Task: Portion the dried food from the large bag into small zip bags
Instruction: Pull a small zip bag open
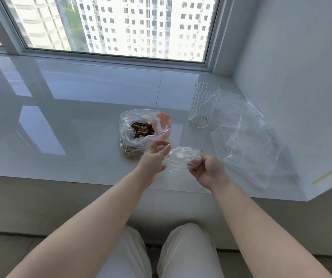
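The large clear bag [129,125] with a red strip lies open on the white sill, mixed nuts and dried fruit [142,129] showing inside. A small filled bag of nuts [130,153] lies just in front of it. Between my hands hangs a small clear zip bag [178,159]. My right hand [208,170] grips its right side with curled fingers. My left hand [154,157] touches its left edge, fingers loosely bent; whether they pinch the plastic is hard to tell.
A ribbed clear glass [202,106] stands at the back right of the sill [71,117]. A pile of clear plastic bags [247,141] lies against the right wall. The window runs along the back. My knees are below the sill's front edge.
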